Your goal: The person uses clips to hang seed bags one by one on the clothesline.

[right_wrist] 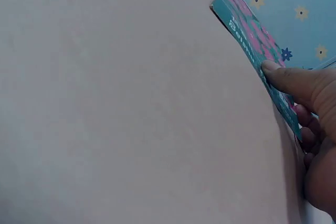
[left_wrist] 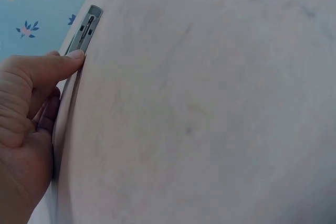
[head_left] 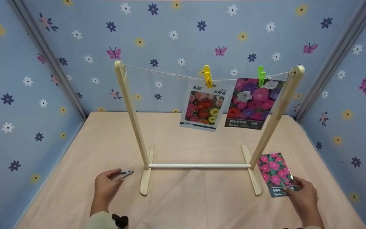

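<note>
My left hand pinches a grey clothespin between thumb and fingers, to the left of the wooden stand. In the left wrist view the clothespin points away from the fingertips. At the right, my right hand holds a seed packet with pink flowers by its lower right corner, thumb on its front. The right wrist view shows that packet tilted, with its dark green lower band toward the camera. Two other packets hang from a string: a white one under a yellow clothespin, a dark one under a green clothespin.
The stand has a left wooden post, a right post and a white crossbar between two flat feet. It stands on a peach cloth. Blue flowered panels enclose the back and both sides.
</note>
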The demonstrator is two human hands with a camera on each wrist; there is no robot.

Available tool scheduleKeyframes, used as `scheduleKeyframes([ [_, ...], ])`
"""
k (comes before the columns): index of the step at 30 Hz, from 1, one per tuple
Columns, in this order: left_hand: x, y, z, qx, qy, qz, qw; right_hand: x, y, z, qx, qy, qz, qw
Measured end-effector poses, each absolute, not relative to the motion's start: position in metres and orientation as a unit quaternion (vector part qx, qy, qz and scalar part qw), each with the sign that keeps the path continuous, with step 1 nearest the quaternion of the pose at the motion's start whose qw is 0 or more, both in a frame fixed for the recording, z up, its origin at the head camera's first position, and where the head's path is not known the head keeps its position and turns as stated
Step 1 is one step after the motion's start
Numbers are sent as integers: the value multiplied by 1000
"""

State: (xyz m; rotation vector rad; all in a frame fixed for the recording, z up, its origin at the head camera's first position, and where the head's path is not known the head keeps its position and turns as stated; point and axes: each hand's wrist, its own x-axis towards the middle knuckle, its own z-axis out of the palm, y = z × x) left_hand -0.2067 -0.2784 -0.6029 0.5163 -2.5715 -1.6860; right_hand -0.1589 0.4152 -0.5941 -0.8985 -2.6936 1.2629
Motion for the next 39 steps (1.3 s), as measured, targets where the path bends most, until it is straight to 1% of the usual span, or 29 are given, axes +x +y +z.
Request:
scheduleKeyframes([
  [5,-204,-279,-601,172,-811,-559,9,-156,414,-597,-295,-829,473,35],
  [19,-203,-283,-598,173,-798,-576,22,-145,419,-598,-283,-798,519,112],
  [25,-204,-282,-598,177,-787,-590,24,-145,425,-600,-295,-737,594,129],
  [33,-202,-280,-592,166,-773,-612,9,-141,428,-597,-306,-658,670,156],
  [39,-205,-277,-582,143,-767,-625,12,-142,429,-587,-323,-578,734,149],
])
